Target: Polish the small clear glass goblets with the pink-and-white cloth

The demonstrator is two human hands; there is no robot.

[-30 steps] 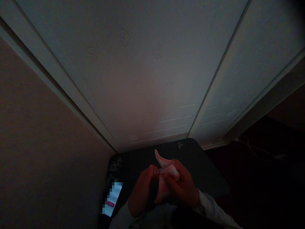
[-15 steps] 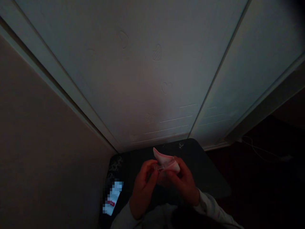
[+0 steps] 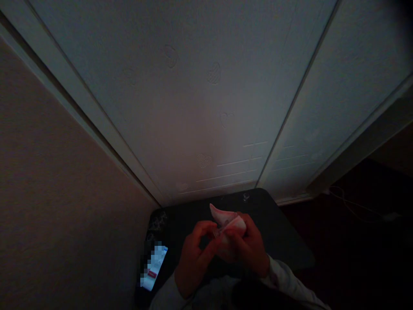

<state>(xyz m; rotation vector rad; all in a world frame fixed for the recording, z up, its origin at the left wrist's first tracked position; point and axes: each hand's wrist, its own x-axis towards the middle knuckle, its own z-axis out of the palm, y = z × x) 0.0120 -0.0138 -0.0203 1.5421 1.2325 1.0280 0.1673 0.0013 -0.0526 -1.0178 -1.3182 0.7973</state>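
In the dim head view, my right hand [image 3: 253, 245] grips a pale pink, folded piece [image 3: 237, 226], thin like cloth or paper, with one pointed corner standing up at its far left. My left hand [image 3: 195, 254] is at the piece's left side, thumb and forefinger pinched. Between those fingertips a small clear, ribbed thing [image 3: 217, 233] shows; its kind is too dark to make out. Both hands are above a dark table [image 3: 284, 232], close to my body.
A lit phone [image 3: 155, 267] lies at the table's left edge. Small clear bits [image 3: 246, 196] rest near the back edge, and a whitish pattern or crumpled stuff [image 3: 158, 221] shows at the back left. A white panel [image 3: 193, 107] rises behind the table. A white cable [image 3: 348, 202] runs along the floor.
The pink piece has tilted and shifted slightly right and down. My left fingertips have moved a little right along its edge, still close to the ribbed thing.
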